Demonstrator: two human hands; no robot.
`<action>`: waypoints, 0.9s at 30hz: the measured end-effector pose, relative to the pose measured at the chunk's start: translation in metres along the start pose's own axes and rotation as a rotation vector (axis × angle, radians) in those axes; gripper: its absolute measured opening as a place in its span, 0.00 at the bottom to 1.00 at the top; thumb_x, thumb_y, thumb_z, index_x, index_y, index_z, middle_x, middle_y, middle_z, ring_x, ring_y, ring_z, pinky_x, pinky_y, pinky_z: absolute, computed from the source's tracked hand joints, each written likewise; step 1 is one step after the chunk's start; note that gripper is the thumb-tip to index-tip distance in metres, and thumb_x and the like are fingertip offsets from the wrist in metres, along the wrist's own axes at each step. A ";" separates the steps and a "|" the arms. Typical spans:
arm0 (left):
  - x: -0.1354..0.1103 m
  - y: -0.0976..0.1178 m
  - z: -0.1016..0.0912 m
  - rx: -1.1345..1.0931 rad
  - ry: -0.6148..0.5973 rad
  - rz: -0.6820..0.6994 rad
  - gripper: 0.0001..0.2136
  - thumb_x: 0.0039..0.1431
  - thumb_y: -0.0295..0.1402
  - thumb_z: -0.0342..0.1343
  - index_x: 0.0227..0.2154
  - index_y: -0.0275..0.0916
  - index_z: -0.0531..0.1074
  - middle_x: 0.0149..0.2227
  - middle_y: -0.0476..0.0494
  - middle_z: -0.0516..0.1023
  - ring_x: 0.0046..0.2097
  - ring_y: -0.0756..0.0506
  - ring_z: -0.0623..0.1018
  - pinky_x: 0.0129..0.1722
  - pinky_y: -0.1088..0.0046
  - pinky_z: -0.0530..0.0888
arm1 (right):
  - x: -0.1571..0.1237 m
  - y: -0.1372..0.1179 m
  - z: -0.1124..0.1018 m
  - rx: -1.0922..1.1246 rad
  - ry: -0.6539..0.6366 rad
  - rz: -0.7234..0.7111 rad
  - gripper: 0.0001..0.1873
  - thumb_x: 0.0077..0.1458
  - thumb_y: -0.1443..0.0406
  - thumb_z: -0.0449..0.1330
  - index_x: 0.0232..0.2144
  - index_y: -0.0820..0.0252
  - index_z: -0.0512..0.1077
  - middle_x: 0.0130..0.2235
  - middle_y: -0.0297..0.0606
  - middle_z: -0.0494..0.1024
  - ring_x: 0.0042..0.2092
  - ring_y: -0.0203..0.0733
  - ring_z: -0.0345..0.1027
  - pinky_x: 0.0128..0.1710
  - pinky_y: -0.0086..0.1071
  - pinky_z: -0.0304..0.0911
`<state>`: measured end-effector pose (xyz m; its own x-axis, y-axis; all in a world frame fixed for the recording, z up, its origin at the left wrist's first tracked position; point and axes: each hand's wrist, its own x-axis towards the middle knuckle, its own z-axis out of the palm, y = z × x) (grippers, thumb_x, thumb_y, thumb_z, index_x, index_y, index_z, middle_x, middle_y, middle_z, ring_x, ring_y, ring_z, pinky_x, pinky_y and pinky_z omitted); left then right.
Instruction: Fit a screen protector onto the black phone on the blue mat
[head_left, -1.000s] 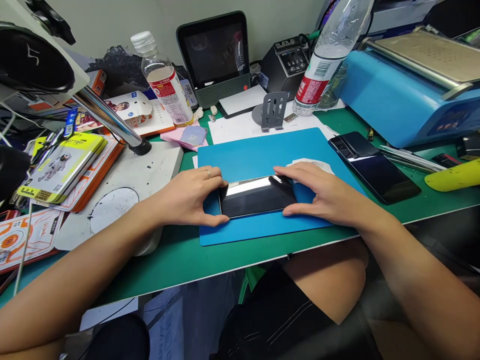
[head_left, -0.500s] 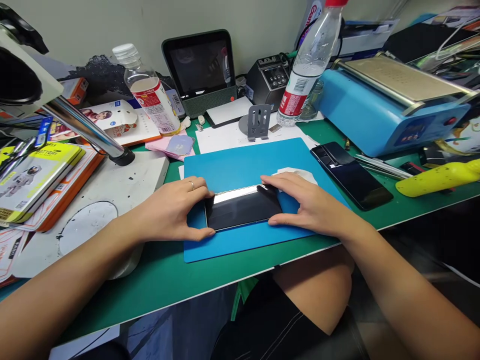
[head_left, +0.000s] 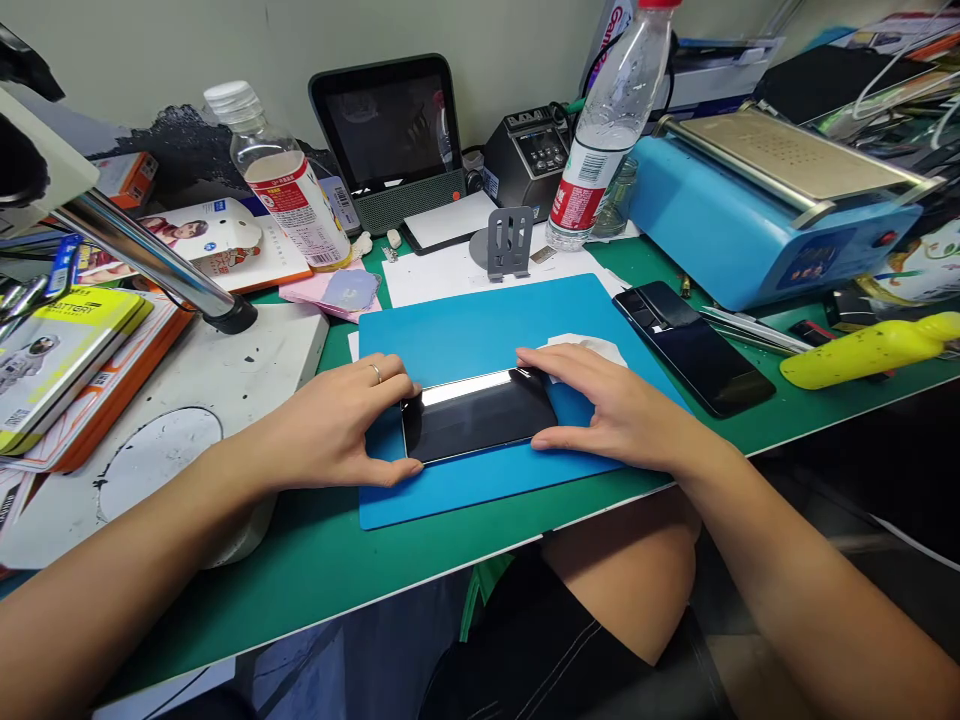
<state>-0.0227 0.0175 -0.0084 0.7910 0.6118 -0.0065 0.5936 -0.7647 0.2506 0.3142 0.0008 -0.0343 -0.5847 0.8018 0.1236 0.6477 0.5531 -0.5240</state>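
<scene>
A black smartphone (head_left: 476, 418) lies lengthwise across the blue mat (head_left: 465, 325), its glossy face up and a bright reflection along its far edge. My left hand (head_left: 345, 420) grips the phone's left end, thumb on the near edge and fingers on the far edge; a ring shows on one finger. At the right end, my right hand (head_left: 611, 405) holds it the same way, between thumb and fingertips. White tissue (head_left: 589, 348) lies just behind my right hand, partly covered by it.
A second dark phone (head_left: 697, 350) lies right of the mat, near a yellow bottle (head_left: 870, 352) and a blue heating machine (head_left: 757, 220). Behind stand a red-capped bottle (head_left: 592, 185), a grey phone stand (head_left: 510, 245) and a white-capped bottle (head_left: 289, 205). A lamp-like stand's base (head_left: 285, 350) is at left.
The whole view has shifted slightly, so things appear a little further left. Both hands keep their hold on the smartphone, which stays in place on the mat.
</scene>
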 end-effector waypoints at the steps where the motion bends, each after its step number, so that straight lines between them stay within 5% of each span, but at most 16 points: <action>1: 0.000 0.000 0.000 0.000 0.004 0.001 0.22 0.59 0.53 0.58 0.44 0.39 0.69 0.41 0.40 0.74 0.40 0.40 0.76 0.38 0.61 0.74 | 0.000 0.000 0.000 0.002 0.001 0.002 0.45 0.55 0.44 0.65 0.69 0.54 0.62 0.62 0.49 0.74 0.64 0.59 0.66 0.61 0.55 0.65; 27: 0.000 -0.005 -0.007 -0.106 -0.032 -0.049 0.32 0.54 0.58 0.64 0.50 0.38 0.68 0.46 0.40 0.73 0.47 0.39 0.75 0.46 0.64 0.72 | 0.002 0.007 0.001 -0.057 0.048 -0.052 0.42 0.56 0.44 0.64 0.67 0.53 0.64 0.61 0.48 0.75 0.62 0.61 0.68 0.60 0.56 0.65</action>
<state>-0.0269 0.0222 -0.0032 0.7666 0.6401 -0.0513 0.6141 -0.7075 0.3498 0.3175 0.0059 -0.0382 -0.5954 0.7806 0.1904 0.6445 0.6055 -0.4669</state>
